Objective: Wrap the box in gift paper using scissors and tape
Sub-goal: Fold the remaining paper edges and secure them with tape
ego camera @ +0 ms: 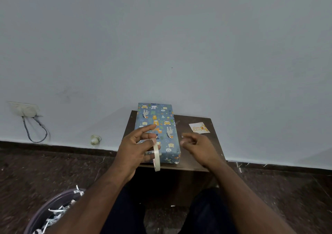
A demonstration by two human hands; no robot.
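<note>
Box wrapped in blue gift paper printed with orange and white animals lies lengthwise on the small dark brown wooden table, its far end reaching past the table's back edge toward the pale grey wall. Paper covers every face in view, and the near right corner shows a slightly crumpled fold.

Left hand hovers over the near left part of the box, and on it sits the roll of clear tape: the ring is seen edge-on, with fingers passing through its hole and the thumb up by its top. The index finger stretches forward over the paper. So that hand is holding the tape.

Right hand is just beside the box's right edge, above the table, fingers loosely curled with the tips drawn close together. It is blurred, and I cannot tell whether a bit of tape is pinched there.

Small white card with gold "Happy Birthday" lettering lies flat on the table's far right part, well apart from the box.

Down at the lower left, a round purple bin holds white paper scraps. On the wall at left, a white socket plate with a grey cable looping below it.
</note>
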